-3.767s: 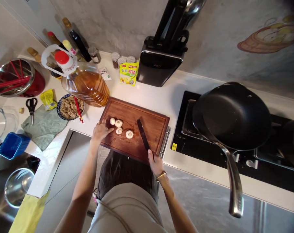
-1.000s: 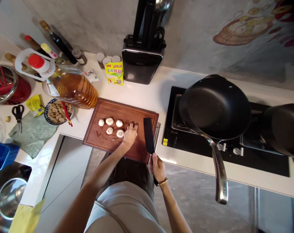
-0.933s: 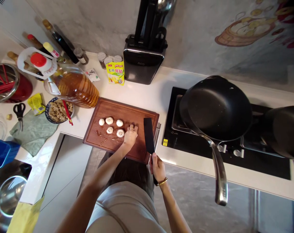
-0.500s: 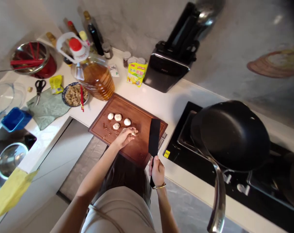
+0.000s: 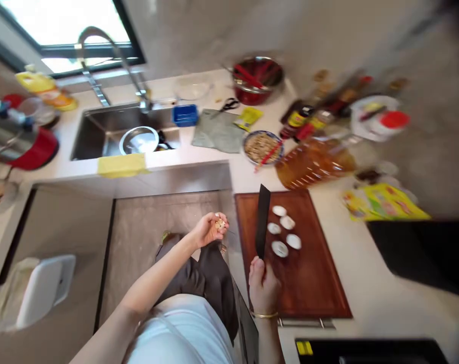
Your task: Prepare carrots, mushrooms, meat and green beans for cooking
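Note:
My left hand (image 5: 210, 230), palm turned up, has its fingers curled around small pale mushroom pieces (image 5: 219, 224). It is off the board, left of its edge and above the floor. My right hand (image 5: 264, 283) grips the handle of a black-bladed kitchen knife (image 5: 263, 220), blade pointing away from me over the board's left part. Several white mushrooms (image 5: 280, 248) lie on the brown wooden cutting board (image 5: 308, 288), just right of the blade and apart from it.
Beyond the board stand a bowl of chopped food (image 5: 261, 146) with red chopsticks and a large oil jug (image 5: 315, 162). Left are the sink (image 5: 111, 119), a blue container (image 5: 185, 116) and a yellow cloth (image 5: 122, 165). A white bin (image 5: 45, 290) hangs at lower left; the stove (image 5: 369, 349) is lower right.
My view has swung left toward the sink. The left hand has moved off the board, carrying pale mushroom pieces. My right hand still holds the knife, now left of the mushrooms.

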A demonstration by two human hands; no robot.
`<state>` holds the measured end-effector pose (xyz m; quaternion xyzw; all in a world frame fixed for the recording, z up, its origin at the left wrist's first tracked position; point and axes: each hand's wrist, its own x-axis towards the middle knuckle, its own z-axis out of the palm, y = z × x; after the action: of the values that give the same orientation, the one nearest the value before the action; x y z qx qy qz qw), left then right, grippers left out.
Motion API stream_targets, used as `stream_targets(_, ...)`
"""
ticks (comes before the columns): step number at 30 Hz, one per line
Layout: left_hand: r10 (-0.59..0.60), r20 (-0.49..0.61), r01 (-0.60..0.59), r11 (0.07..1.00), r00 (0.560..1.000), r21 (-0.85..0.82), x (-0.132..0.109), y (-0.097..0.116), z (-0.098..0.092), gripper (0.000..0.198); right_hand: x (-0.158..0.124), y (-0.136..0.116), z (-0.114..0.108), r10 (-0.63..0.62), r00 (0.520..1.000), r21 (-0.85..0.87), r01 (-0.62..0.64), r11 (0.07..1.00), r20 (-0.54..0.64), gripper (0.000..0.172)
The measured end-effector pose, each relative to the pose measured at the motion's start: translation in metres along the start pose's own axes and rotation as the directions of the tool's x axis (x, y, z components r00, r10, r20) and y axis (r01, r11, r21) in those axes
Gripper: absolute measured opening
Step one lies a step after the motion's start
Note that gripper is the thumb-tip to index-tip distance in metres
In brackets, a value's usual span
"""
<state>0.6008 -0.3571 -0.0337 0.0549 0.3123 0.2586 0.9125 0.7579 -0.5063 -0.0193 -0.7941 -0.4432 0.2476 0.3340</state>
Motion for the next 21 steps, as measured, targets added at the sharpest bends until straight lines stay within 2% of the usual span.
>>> stream_targets(2,0.144,-0.057,-0.147,0.988,0.988,-0.055,-0.043,0.034,-0.036,0.015,0.012,-0.041,0.035,-0.194,0.976,-0.074,0.201,0.977,0.095,0.052)
stream_targets(4,0.287,-0.130,-0.301,0.948,0.949,-0.102,-0.095,0.067,-0.079,0.014,0.016,-0.089,0.083,-0.382,0.903,-0.081,0.403,0.912,0.197,0.051)
stream_targets(6,0.424,-0.219,-0.457,0.879,0.879,-0.134,-0.156,0.096,-0.130,0.014,0.008,-0.142,0.141,-0.537,0.789,-0.043,0.573,0.818,0.298,0.050)
stream_targets(8,0.544,-0.338,-0.609,0.783,0.768,-0.122,-0.224,0.119,-0.186,0.015,-0.011,-0.197,0.206,-0.650,0.642,0.050,0.695,0.718,0.407,0.049)
stream_targets(9,0.592,-0.418,-0.677,0.731,0.689,-0.080,-0.261,0.127,-0.216,0.016,-0.024,-0.225,0.239,-0.687,0.560,0.109,0.733,0.671,0.464,0.048)
stream_targets(10,0.626,-0.517,-0.730,0.683,0.584,0.003,-0.298,0.133,-0.247,0.016,-0.040,-0.252,0.271,-0.712,0.478,0.164,0.760,0.629,0.515,0.047)
stream_targets(11,0.634,-0.632,-0.749,0.651,0.446,0.125,-0.336,0.138,-0.277,0.016,-0.058,-0.278,0.301,-0.726,0.399,0.211,0.779,0.591,0.560,0.047)
stream_targets(12,0.620,-0.737,-0.720,0.638,0.270,0.272,-0.374,0.141,-0.307,0.017,-0.077,-0.301,0.329,-0.729,0.326,0.248,0.792,0.558,0.601,0.047)
stream_targets(13,0.568,-0.822,-0.611,0.664,0.038,0.431,-0.412,0.143,-0.336,0.018,-0.096,-0.322,0.352,-0.725,0.264,0.276,0.800,0.533,0.636,0.048)
stream_targets(14,0.485,-0.851,-0.436,0.734,-0.201,0.521,-0.448,0.145,-0.364,0.021,-0.114,-0.340,0.371,-0.716,0.211,0.297,0.805,0.514,0.666,0.048)
stream_targets(15,0.419,-0.857,-0.388,0.767,-0.300,0.511,-0.482,0.147,-0.390,0.023,-0.131,-0.355,0.386,-0.703,0.174,0.307,0.809,0.502,0.690,0.048)
stream_targets(16,0.383,-0.853,-0.364,0.784,-0.354,0.503,-0.513,0.151,-0.414,0.026,-0.146,-0.366,0.397,-0.686,0.152,0.307,0.812,0.497,0.711,0.048)
stream_targets(17,0.360,-0.847,-0.331,0.803,-0.391,0.495,-0.540,0.157,-0.437,0.029,-0.158,-0.375,0.405,-0.669,0.147,0.296,0.813,0.501,0.729,0.047)
stream_targets(19,0.349,-0.841,-0.245,0.847,-0.413,0.472,-0.578,0.174,-0.475,0.049,-0.177,-0.387,0.415,-0.638,0.179,0.252,0.813,0.525,0.749,0.046)
stream_targets(21,0.355,-0.831,-0.047,0.910,-0.427,0.412,-0.589,0.195,-0.502,0.071,-0.186,-0.395,0.422,-0.615,0.242,0.202,0.802,0.562,0.750,0.045)
